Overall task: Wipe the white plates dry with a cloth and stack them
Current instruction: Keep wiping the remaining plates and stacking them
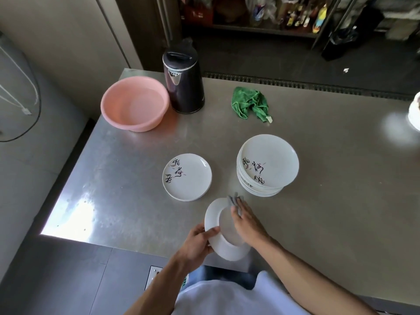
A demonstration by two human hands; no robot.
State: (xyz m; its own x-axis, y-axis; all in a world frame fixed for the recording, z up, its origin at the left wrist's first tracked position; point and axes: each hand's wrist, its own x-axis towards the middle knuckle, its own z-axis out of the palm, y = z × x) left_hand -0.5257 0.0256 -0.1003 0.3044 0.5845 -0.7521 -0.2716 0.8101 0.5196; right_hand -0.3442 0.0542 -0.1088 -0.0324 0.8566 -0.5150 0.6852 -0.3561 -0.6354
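Note:
My left hand (197, 243) grips the near-left rim of a white plate (214, 226), held tilted above the table's front edge with its underside towards me. My right hand (246, 222) presses a small grey cloth (235, 201) against the plate's back. To the left lies a low stack of white plates (187, 177) with black calligraphy on top. On the right stands a taller stack of several white plates (268, 164), the top one tilted.
On the steel table (127, 169) stand a pink basin (135, 103) and a dark electric kettle (183, 81) at the back left. A crumpled green cloth (250, 103) lies at the back centre. A white dish (414, 112) shows at the right edge.

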